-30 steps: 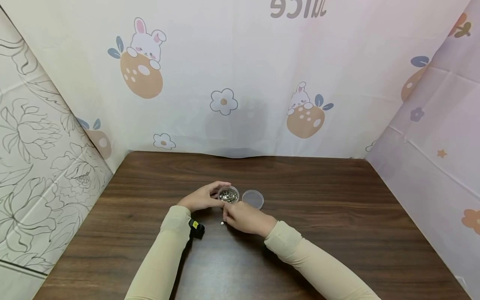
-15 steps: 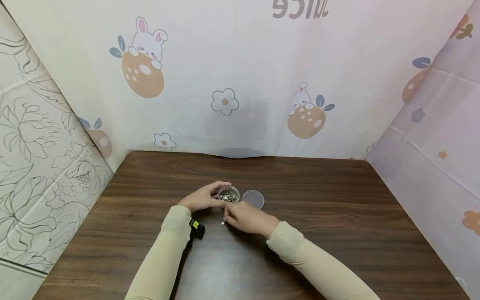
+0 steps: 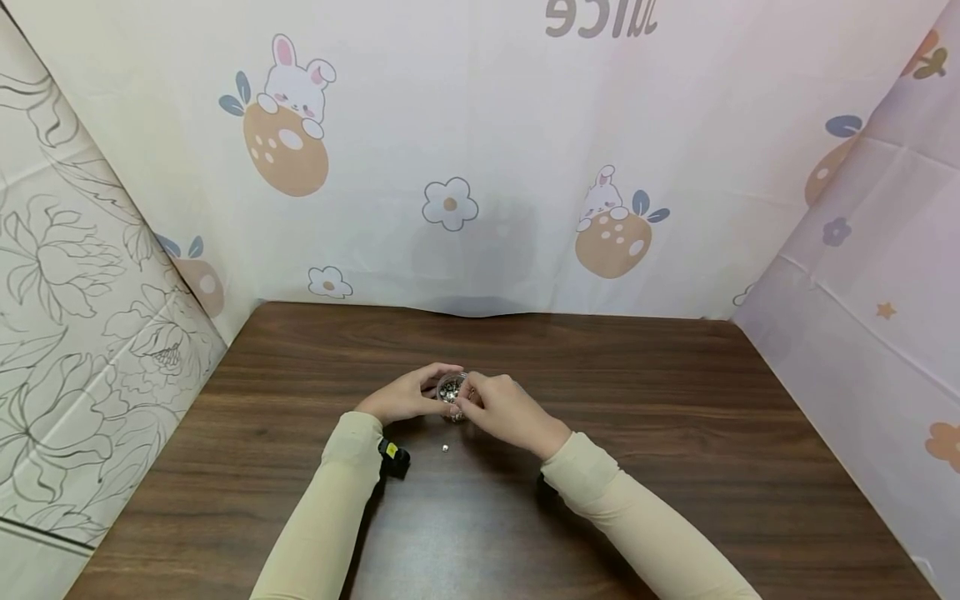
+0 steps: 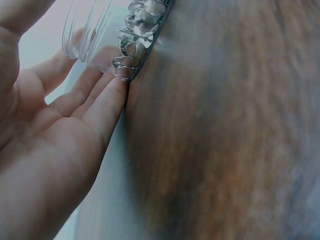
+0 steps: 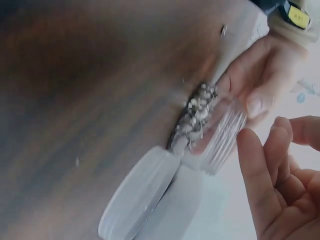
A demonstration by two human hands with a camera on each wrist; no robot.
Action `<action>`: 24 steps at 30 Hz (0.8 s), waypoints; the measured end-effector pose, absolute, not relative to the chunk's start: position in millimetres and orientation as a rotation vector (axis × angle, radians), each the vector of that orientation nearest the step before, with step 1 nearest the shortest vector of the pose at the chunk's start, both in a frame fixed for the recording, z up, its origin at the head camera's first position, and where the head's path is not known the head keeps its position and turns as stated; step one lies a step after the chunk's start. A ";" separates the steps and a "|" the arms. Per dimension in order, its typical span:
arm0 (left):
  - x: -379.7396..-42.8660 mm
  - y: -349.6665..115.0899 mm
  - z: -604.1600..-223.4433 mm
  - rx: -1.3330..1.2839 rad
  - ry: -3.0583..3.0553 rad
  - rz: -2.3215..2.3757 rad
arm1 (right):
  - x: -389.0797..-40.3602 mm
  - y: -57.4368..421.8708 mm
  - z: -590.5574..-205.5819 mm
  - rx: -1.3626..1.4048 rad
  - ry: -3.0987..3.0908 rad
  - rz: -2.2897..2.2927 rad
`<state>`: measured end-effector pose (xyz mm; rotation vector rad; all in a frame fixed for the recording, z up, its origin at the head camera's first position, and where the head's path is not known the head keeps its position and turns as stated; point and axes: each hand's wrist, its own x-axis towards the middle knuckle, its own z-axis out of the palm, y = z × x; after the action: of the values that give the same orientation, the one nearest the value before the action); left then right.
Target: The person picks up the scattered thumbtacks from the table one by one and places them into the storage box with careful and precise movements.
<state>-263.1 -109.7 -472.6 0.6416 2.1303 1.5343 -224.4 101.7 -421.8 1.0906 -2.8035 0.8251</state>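
My left hand (image 3: 408, 395) grips a small clear round jar (image 5: 225, 135) by its side, thumb on the near side and fingers around the far side. The jar stands upright and uncapped, with many silver metal pieces (image 4: 145, 22) at its bottom that look like thumbtacks. At the jar's near right rim is my right hand (image 3: 517, 414), its fingers bent and thumb close to them. In the right wrist view nothing shows between these fingertips. One loose silver tack (image 3: 445, 448) lies on the table in front of the jar.
A clear lid (image 5: 140, 192) lies on the table right beside the jar, mostly covered by my right hand in the head view. The brown wooden table (image 3: 637, 375) ends at a patterned curtain (image 3: 510, 125). A black wrist camera (image 3: 395, 461) sits under my left wrist.
My right hand has moved from beside the loose tack up to the jar's rim, baring the tack and covering the lid. My left hand has stayed on the jar.
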 end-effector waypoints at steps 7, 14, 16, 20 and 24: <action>-262.5 -110.0 -470.7 0.613 2.184 1.483 | -236.3 107.7 -421.1 0.972 -2.811 0.834; -260.5 -109.1 -469.1 0.617 2.193 1.479 | -244.3 110.3 -428.7 0.925 -2.843 0.850; -258.4 -108.5 -467.1 0.616 2.195 1.480 | -245.4 110.5 -430.1 0.921 -2.843 0.853; -256.9 -107.2 -465.6 0.618 2.192 1.487 | -246.6 110.6 -431.9 0.919 -2.832 0.837; -259.9 -108.1 -467.7 0.625 2.198 1.480 | -246.2 111.2 -431.1 0.915 -2.830 0.829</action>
<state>-259.9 -108.1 -467.7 0.6254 2.1982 1.4802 -246.2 111.2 -431.1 0.9149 -2.8301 0.8288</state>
